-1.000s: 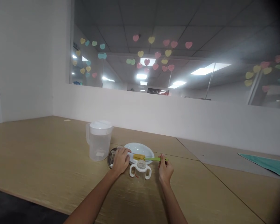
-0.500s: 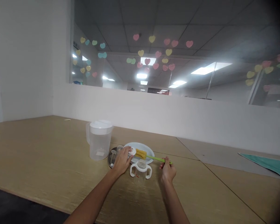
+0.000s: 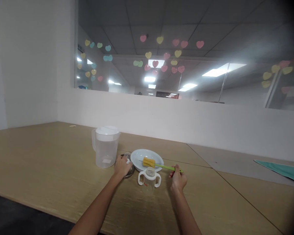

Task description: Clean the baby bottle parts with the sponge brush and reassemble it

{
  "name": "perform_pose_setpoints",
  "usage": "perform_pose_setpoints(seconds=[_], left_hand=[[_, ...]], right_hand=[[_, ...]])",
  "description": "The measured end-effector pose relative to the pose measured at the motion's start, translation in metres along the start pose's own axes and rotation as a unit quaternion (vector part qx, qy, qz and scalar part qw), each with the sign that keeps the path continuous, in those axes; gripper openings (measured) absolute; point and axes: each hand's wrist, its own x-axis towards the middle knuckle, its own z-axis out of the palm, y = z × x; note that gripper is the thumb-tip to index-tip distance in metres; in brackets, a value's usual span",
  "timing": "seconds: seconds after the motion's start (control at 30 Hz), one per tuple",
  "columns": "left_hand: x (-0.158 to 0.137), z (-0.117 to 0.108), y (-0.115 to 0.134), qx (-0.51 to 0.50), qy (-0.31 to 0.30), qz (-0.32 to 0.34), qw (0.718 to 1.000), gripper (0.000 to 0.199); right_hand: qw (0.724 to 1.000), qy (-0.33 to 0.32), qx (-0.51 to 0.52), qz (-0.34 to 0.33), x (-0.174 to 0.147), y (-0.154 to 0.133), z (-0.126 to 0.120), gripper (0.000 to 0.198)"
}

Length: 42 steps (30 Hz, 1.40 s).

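My right hand point(image 3: 178, 179) is closed round the green handle of a bottle brush point(image 3: 165, 166). The brush's yellow sponge head lies over a white plate point(image 3: 136, 154). Over a small dark round tray point(image 3: 130, 175), my left hand point(image 3: 122, 166) has its fingers curled on a small white bottle cap point(image 3: 128, 161), mostly hidden by them. Clear small parts on that tray are partly covered by the hand. Between my hands, just in front of the plate, a clear baby bottle point(image 3: 149, 183) with two white side handles stands upright, its mouth uncovered.
A clear plastic pitcher point(image 3: 106, 148) with a white lid stands left of the tray. A green cloth point(image 3: 281, 170) lies at the far right of the wooden table point(image 3: 51, 163). Behind the table rises a white wall point(image 3: 147, 114) with a window above.
My left hand has moved left with the white cap, from beside the sponge head to over the dark tray. My right hand still holds the brush, nearly in the same place.
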Motion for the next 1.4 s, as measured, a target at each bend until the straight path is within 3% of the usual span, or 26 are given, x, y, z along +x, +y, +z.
perform_pose_setpoints(seconds=[0.23,0.4,0.47,0.57,0.63,0.73,0.8,0.9,1.0,1.17,1.3,1.4], left_hand=[[-0.008,-0.001,0.005,0.086,-0.109,0.0,0.99,0.039],[-0.01,-0.002,0.008,0.06,-0.119,-0.008,0.991,0.042],[-0.007,-0.004,0.008,0.014,-0.087,-0.028,0.996,0.043],[-0.005,-0.009,0.01,-0.128,0.047,-0.025,0.99,0.036],[-0.01,-0.011,0.015,-0.241,0.127,0.058,0.961,0.03],[-0.032,-0.008,0.032,-0.352,0.146,0.225,0.897,0.028],[-0.051,-0.002,0.049,-0.372,0.103,0.3,0.872,0.036],[-0.073,0.008,0.072,-0.37,0.047,0.328,0.868,0.042],[-0.079,0.015,0.08,-0.384,0.01,0.306,0.871,0.049],[-0.077,0.023,0.074,-0.416,-0.073,0.219,0.879,0.069],[-0.081,0.026,0.073,-0.397,-0.171,0.257,0.865,0.071],[-0.083,0.023,0.075,-0.392,-0.165,0.273,0.863,0.061]], right_hand=[[1.0,-0.005,-0.015,0.014,0.0,0.0,0.001,0.056],[1.0,-0.013,-0.022,0.007,0.002,0.002,0.0,0.053],[1.0,-0.011,-0.028,0.009,0.003,0.004,-0.001,0.052],[1.0,-0.003,-0.021,0.009,0.004,0.005,-0.001,0.05],[1.0,0.002,-0.011,0.01,0.005,0.005,0.0,0.049],[1.0,0.008,0.002,0.018,0.004,0.003,0.0,0.046],[1.0,0.007,0.009,0.022,0.003,0.003,0.0,0.045],[1.0,0.006,0.01,0.025,0.003,0.003,-0.001,0.043],[0.999,0.011,0.016,0.03,0.004,0.003,0.0,0.04],[0.998,0.018,0.044,0.052,0.004,0.004,0.0,0.034],[0.995,0.021,0.067,0.075,0.005,0.007,-0.001,0.033],[0.992,0.02,0.088,0.093,0.008,0.01,-0.002,0.029]])
